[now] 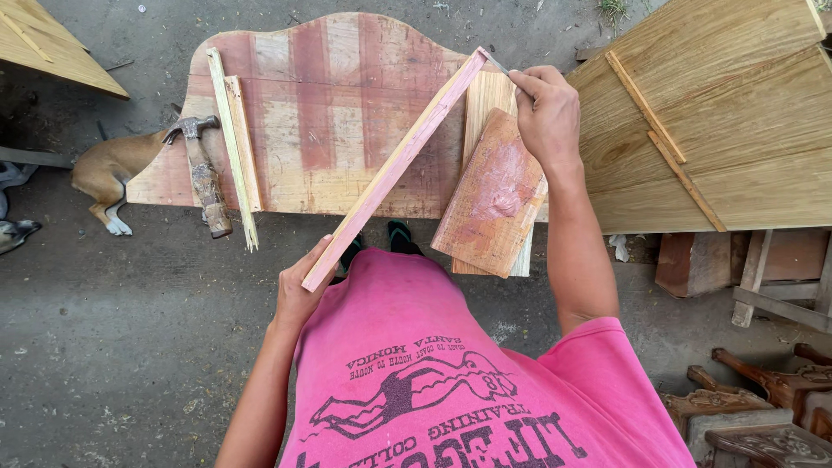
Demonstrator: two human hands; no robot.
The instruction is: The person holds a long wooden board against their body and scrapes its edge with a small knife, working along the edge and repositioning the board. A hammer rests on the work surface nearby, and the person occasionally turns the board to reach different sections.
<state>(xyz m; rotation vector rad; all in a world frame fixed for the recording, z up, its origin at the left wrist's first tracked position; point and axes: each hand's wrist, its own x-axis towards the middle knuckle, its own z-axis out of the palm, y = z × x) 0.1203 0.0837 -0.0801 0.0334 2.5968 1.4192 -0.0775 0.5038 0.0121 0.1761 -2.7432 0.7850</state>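
Wood strip [394,166], both hands (tool unclear)

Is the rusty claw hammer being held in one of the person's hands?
No, the rusty claw hammer lies untouched on the reddish wooden board, while both hands grip a long pinkish wooden strip.

a hammer [204,173] with a rusty head and worn handle lies on the left part of the table [347,104], a reddish board with a curved top edge. just beside it to the right, two thin pale slats [236,147] lie side by side, reaching over the near edge. a reddish plank [494,195] rests tilted on a pale board [485,95] at the right end. a big light wood panel [728,130] with two narrow strips [663,139] on it is further right. a tan dog [113,173] lies on the concrete ground [130,347] at the left. carved dark wood pieces [763,407] are at the lower right.
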